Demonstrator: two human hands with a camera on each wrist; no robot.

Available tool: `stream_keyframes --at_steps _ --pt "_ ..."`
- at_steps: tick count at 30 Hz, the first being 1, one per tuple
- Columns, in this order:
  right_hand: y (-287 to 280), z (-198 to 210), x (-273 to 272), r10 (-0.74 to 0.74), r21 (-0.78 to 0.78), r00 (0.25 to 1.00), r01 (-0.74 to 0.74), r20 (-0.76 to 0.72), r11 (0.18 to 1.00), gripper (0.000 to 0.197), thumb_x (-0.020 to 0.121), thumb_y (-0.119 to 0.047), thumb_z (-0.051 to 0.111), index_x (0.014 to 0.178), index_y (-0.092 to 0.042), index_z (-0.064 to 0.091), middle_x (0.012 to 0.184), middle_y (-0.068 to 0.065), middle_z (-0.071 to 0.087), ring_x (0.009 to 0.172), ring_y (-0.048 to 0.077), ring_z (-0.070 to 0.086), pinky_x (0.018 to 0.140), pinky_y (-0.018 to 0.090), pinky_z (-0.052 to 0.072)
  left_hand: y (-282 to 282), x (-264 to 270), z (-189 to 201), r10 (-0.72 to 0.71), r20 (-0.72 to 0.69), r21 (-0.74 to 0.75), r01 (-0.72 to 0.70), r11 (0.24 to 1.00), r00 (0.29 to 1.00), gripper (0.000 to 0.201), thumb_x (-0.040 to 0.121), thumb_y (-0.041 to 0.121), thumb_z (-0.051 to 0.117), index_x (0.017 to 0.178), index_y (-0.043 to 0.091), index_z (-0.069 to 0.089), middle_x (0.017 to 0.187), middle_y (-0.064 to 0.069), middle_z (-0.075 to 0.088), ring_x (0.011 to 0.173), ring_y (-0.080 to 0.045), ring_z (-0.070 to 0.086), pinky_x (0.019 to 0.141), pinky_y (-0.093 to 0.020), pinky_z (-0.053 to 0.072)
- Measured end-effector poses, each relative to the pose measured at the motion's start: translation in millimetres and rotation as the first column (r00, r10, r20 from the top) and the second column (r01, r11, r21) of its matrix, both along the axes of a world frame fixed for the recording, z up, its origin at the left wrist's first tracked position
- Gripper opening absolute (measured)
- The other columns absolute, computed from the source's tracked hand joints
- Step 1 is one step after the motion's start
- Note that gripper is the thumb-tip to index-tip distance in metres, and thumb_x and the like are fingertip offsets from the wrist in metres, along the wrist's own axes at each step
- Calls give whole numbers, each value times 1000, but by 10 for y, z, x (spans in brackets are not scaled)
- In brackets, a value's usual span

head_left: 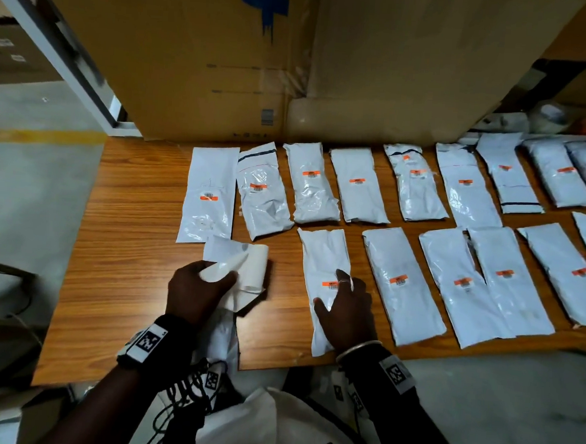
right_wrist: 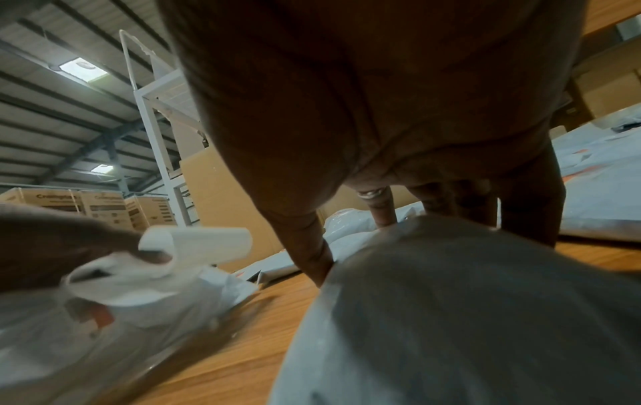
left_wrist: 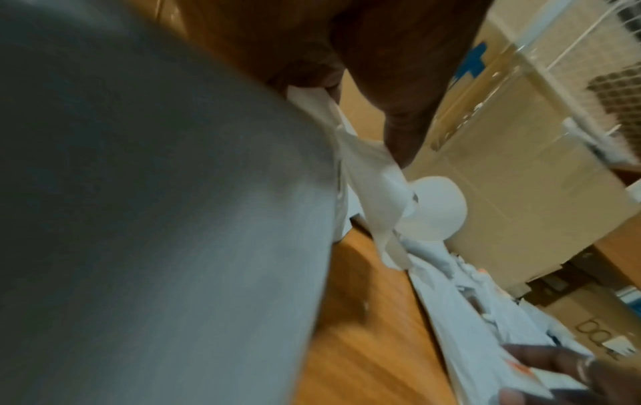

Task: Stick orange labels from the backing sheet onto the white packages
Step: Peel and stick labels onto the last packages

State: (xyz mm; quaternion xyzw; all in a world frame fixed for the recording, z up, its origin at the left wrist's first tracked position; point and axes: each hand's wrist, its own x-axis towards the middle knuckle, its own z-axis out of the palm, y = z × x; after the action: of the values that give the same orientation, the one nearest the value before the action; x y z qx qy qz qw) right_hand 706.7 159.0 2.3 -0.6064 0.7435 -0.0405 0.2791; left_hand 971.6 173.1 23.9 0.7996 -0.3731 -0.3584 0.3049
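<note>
Several white packages lie in two rows on the wooden table, most bearing an orange label. My right hand lies spread on the near-row package, fingers straight and pressing beside its orange label. In the right wrist view the same fingertips touch the package. My left hand grips the curled white backing sheet just left of that package; the left wrist view shows the sheet pinched under the thumb.
A large cardboard box stands along the table's far edge. Bare wood lies left of the packages. The near table edge is close to my body. Stacked cartons and a white metal rack stand beyond.
</note>
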Motion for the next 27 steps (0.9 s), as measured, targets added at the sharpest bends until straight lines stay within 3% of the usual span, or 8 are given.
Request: stream_keyframes --at_steps 3,7,10,13,15,18,24,27 --pt "13 -24 -28 7 -8 1000 -6 20 1000 77 90 -44 68 155 -22 33 151 13 39 133 34 42 106 48 45 -6 -15 248 29 29 -146 -25 989 999 20 76 30 88 86 19 75 80 4 71 84 -16 68 66 -19 44" --pt "-17 -24 -63 23 -20 999 -22 37 1000 76 90 -44 68 154 -23 33 150 11 39 133 32 42 106 47 45 -108 -139 498 -10 86 -251 32 967 996 19 77 33 87 83 21 74 83 11 73 79 -1 65 71 -19 45" --pt "-41 -7 -96 -3 -48 999 5 50 999 75 89 -41 70 152 -23 36 148 10 41 133 32 43 107 47 45 -191 -313 298 -47 -80 -179 32 983 996 19 74 26 90 82 16 75 82 12 75 72 6 66 65 -9 47" --pt "-63 -13 -147 -2 -77 999 7 54 997 74 88 -39 72 152 -22 38 148 10 42 134 32 43 110 47 43 -219 -483 -6 -53 -209 -78 37 996 976 25 77 23 89 93 8 78 83 6 75 70 2 66 59 -7 47" --pt "-82 -24 -189 21 -79 998 -16 62 997 75 89 -40 72 153 -21 38 149 11 40 135 33 42 112 46 40 -217 -566 -141 -83 -222 -45 75 996 972 25 77 21 88 96 9 76 85 7 74 74 -1 66 63 -13 48" --pt "-85 -23 -214 59 -71 997 -55 55 996 76 91 -43 70 156 -23 34 153 12 36 138 33 38 115 45 36 -199 -605 -262 -88 -203 -32 84 996 975 32 71 32 90 95 17 75 93 5 75 86 -9 69 75 -25 51" --pt "-57 -2 -252 85 -70 995 -81 54 994 76 94 -47 66 157 -26 30 157 9 32 142 30 35 116 42 35 -161 -600 -208 -48 -149 -60 40 997 988 26 75 22 89 89 28 69 90 14 69 86 1 64 72 -21 47" --pt "-66 -14 -265 104 -86 993 -99 57 991 75 94 -51 65 156 -24 33 155 9 35 140 30 38 116 43 37 -158 -597 -164 -28 -175 -60 18 998 984 31 69 28 91 90 26 70 90 14 70 84 2 65 70 -19 47"
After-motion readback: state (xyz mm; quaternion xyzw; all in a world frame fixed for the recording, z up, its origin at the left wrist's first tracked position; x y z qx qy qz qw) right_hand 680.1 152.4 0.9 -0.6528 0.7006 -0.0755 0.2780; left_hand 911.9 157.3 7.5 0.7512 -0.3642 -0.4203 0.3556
